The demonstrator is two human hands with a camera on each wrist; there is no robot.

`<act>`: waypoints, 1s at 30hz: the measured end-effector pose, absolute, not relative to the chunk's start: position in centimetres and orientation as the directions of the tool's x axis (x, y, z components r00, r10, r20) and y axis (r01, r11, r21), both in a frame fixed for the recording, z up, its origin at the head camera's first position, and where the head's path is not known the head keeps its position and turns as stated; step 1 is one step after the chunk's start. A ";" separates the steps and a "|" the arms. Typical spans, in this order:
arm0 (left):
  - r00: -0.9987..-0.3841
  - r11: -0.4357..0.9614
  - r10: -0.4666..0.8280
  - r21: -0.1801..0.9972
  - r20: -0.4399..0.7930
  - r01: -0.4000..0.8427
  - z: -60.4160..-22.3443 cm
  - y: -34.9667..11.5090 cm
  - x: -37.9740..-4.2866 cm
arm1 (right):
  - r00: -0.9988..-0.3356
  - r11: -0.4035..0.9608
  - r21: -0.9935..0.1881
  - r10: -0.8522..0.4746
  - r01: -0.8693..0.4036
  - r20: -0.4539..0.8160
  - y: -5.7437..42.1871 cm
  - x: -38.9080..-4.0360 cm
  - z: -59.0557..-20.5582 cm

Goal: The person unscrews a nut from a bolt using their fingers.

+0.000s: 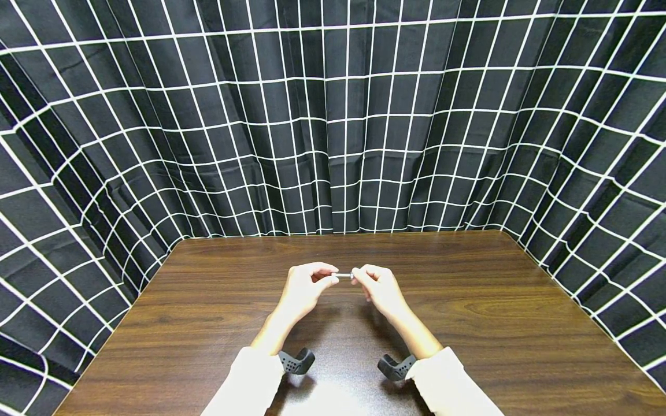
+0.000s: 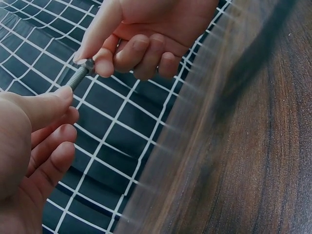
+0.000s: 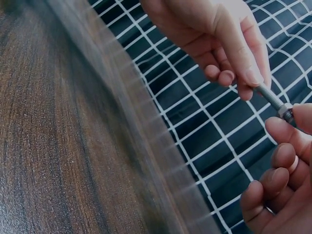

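A small grey metal bolt (image 1: 343, 275) with a threaded shank is held in the air above the table, lying roughly level between both hands. My left hand (image 1: 306, 286) pinches one end of the bolt between thumb and forefinger, and those fingertips hide that end. At the other end sits a hex nut (image 3: 285, 110), clearest in the right wrist view. The thumb and forefinger of my right hand (image 1: 381, 287) pinch at this nut; a darker piece beside it is partly covered by the fingers. Bare thread (image 2: 78, 78) shows between the two hands.
The brown wood-grain table (image 1: 182, 323) spreads beneath both hands. A black curtain (image 1: 333, 115) with a white grid hangs behind the table and along its sides. Dark wrist-worn devices (image 1: 298, 361) stick out at both cuffs.
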State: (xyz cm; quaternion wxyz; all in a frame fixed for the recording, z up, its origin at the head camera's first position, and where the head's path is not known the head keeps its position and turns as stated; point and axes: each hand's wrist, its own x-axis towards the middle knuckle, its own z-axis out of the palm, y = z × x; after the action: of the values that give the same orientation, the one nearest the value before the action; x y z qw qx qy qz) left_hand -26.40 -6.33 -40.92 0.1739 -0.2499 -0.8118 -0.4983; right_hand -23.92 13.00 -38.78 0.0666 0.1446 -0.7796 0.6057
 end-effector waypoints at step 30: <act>-0.812 0.365 0.224 0.727 0.538 0.582 -41.0 -6.5 -26.5 | -0.954 0.167 -0.943 -0.136 -0.287 0.267 13.1 -24.7 -39.8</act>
State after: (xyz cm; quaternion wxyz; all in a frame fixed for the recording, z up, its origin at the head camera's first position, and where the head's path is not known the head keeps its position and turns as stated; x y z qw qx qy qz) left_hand -26.47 -6.46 -41.01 0.1772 -0.2498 -0.8069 -0.5050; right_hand -24.69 13.10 -39.82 0.0601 0.1389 -0.7616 0.6302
